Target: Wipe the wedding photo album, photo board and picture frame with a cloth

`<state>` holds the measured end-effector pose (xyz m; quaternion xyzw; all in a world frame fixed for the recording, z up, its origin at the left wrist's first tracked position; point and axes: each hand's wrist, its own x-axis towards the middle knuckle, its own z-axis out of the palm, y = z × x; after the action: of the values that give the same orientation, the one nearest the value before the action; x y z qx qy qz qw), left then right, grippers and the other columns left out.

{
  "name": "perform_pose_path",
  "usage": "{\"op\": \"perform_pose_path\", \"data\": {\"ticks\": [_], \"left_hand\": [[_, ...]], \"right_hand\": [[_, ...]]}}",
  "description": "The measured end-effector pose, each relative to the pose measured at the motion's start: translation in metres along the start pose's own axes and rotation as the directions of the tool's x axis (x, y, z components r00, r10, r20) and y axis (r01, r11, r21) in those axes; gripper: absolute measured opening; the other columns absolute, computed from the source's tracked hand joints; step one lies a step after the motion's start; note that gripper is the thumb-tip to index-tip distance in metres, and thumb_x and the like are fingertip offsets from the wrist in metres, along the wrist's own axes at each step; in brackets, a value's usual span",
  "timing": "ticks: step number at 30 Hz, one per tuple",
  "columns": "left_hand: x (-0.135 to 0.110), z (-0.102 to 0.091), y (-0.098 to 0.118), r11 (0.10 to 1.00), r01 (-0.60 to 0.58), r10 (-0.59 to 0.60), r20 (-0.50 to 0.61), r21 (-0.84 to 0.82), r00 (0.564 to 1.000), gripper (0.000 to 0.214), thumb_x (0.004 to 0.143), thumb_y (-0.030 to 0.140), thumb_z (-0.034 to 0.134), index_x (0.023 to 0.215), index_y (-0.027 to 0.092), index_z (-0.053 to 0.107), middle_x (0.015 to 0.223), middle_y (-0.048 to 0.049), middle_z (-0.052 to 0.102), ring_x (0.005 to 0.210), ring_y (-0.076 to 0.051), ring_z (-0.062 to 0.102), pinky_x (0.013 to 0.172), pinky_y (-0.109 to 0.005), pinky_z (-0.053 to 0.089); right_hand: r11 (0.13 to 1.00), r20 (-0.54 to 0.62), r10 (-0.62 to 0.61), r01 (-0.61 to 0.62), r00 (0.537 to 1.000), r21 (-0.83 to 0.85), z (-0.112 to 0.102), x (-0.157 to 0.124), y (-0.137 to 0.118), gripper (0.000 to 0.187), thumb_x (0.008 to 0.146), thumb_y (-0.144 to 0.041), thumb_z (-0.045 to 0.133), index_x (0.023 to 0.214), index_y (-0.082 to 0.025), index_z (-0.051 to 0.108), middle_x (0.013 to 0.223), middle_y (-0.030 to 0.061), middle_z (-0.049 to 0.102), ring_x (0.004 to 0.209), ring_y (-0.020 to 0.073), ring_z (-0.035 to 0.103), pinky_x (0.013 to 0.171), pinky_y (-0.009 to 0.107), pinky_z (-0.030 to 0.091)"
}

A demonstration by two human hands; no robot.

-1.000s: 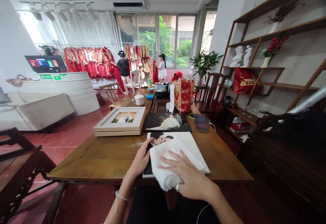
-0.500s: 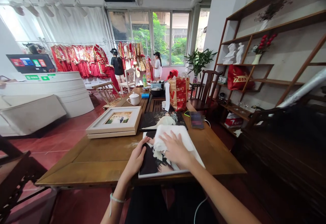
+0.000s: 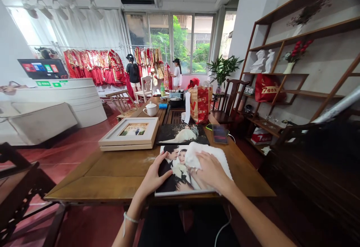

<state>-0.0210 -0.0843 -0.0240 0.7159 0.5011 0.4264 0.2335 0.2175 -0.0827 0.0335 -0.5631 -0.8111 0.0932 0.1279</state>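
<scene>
Tabletop (image 3: 118, 174): print (image 3: 173, 174), under cloth (image 3: 209, 153), points away.

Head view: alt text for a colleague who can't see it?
The right hand presses a white folded cloth on a wedding photo print on a brown wooden table, while the left hand rests on the print's left edge. A pale wooden picture frame lies beyond.

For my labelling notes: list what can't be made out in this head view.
Head view only:
- Right part of the photo print: covered by the white cloth and right hand.
- Whether that hand grips or only presses: its fingertips are hidden.
- Phone screen: too small and blurred to read.
</scene>
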Motion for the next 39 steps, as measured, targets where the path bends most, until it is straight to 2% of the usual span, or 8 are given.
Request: {"op": "perform_pose_path", "data": {"ticks": [7, 12, 16, 20, 24, 30, 36, 39], "left_hand": [[0.001, -0.001, 0.003, 0.999, -0.010, 0.010, -0.011, -0.045, 1.000, 0.064, 0.076, 0.036, 0.066, 0.135, 0.022, 0.044, 0.141, -0.0097, 0.047, 0.133, -0.026, 0.039, 0.113, -0.043, 0.027], [0.001, -0.002, 0.003, 0.993, 0.055, -0.056, -0.005, -0.101, 0.998, 0.048, 0.084, 0.036, 0.054, 0.130, 0.020, 0.049, 0.138, -0.0085, 0.050, 0.130, -0.023, 0.044, 0.112, -0.042, 0.029], [0.001, -0.002, 0.000, 0.995, 0.045, -0.046, -0.011, -0.094, 0.999, 0.045, 0.086, 0.034, 0.050, 0.128, 0.020, 0.051, 0.138, -0.0082, 0.050, 0.130, -0.022, 0.043, 0.113, -0.041, 0.027], [0.001, -0.001, -0.005, 0.997, 0.008, -0.008, 0.007, -0.077, 1.000, 0.046, 0.084, 0.029, 0.052, 0.130, 0.021, 0.049, 0.140, -0.0081, 0.048, 0.133, -0.022, 0.038, 0.114, -0.042, 0.023], [0.001, -0.002, -0.006, 0.995, 0.014, -0.012, 0.025, -0.099, 1.000, 0.047, 0.085, 0.027, 0.051, 0.131, 0.021, 0.048, 0.141, -0.0078, 0.046, 0.135, -0.022, 0.035, 0.115, -0.042, 0.022], [0.002, -0.001, -0.008, 0.994, 0.005, -0.003, 0.026, -0.110, 1.000, 0.046, 0.085, 0.026, 0.051, 0.131, 0.022, 0.049, 0.141, -0.0072, 0.047, 0.135, -0.022, 0.036, 0.115, -0.043, 0.022], [0.000, 0.001, -0.013, 0.995, -0.014, 0.015, 0.008, -0.102, 1.000, 0.045, 0.085, 0.026, 0.051, 0.130, 0.023, 0.049, 0.141, -0.0069, 0.048, 0.134, -0.022, 0.037, 0.114, -0.042, 0.024], [0.000, 0.001, -0.012, 0.995, -0.020, 0.021, 0.010, -0.101, 1.000, 0.046, 0.085, 0.025, 0.050, 0.131, 0.024, 0.048, 0.141, -0.0062, 0.047, 0.134, -0.021, 0.037, 0.115, -0.041, 0.023]], "right_hand": [[1.000, -0.058, -0.019, 0.018, 0.998, -0.012, 0.011, 0.055, -0.003, 0.058, 0.078, -0.021, 0.047, 0.135, -0.016, 0.045, 0.142, 0.0129, 0.042, 0.134, 0.0321, 0.026, 0.107, 0.055, 0.012], [0.956, -0.004, -0.287, 0.287, 0.958, 0.060, 0.020, 0.017, -0.030, 0.068, 0.069, -0.019, 0.051, 0.136, -0.021, 0.044, 0.144, 0.0065, 0.040, 0.137, 0.0278, 0.020, 0.111, 0.051, 0.003], [0.902, 0.030, -0.407, 0.396, 0.913, 0.172, 0.014, -0.032, -0.023, 0.074, 0.063, -0.014, 0.048, 0.136, -0.027, 0.044, 0.146, 0.0001, 0.039, 0.138, 0.0223, 0.019, 0.113, 0.045, 0.001], [0.943, 0.036, -0.293, 0.282, 0.955, 0.177, 0.006, -0.038, 0.004, 0.070, 0.065, -0.013, 0.045, 0.133, -0.028, 0.049, 0.143, -0.0026, 0.042, 0.136, 0.0194, 0.026, 0.114, 0.041, 0.006], [0.993, 0.013, -0.099, 0.098, 0.995, 0.058, 0.004, 0.003, 0.024, 0.063, 0.070, -0.018, 0.049, 0.133, -0.024, 0.049, 0.144, 0.0020, 0.041, 0.136, 0.0238, 0.026, 0.112, 0.046, 0.011], [0.997, 0.026, -0.075, 0.075, 0.997, -0.003, 0.010, 0.050, 0.002, 0.060, 0.077, -0.021, 0.046, 0.137, -0.018, 0.044, 0.149, 0.0084, 0.032, 0.138, 0.0305, 0.019, 0.110, 0.054, 0.008], [0.909, 0.083, -0.412, 0.402, 0.908, 0.110, 0.015, -0.014, -0.020, 0.084, 0.057, -0.010, 0.046, 0.139, -0.028, 0.040, 0.149, -0.0020, 0.032, 0.140, 0.0236, 0.015, 0.113, 0.049, 0.002], [0.887, 0.105, -0.453, 0.436, 0.885, 0.152, 0.008, -0.052, -0.011, 0.089, 0.051, -0.009, 0.042, 0.137, -0.032, 0.041, 0.149, -0.0077, 0.032, 0.140, 0.0182, 0.016, 0.114, 0.045, 0.002]]}}
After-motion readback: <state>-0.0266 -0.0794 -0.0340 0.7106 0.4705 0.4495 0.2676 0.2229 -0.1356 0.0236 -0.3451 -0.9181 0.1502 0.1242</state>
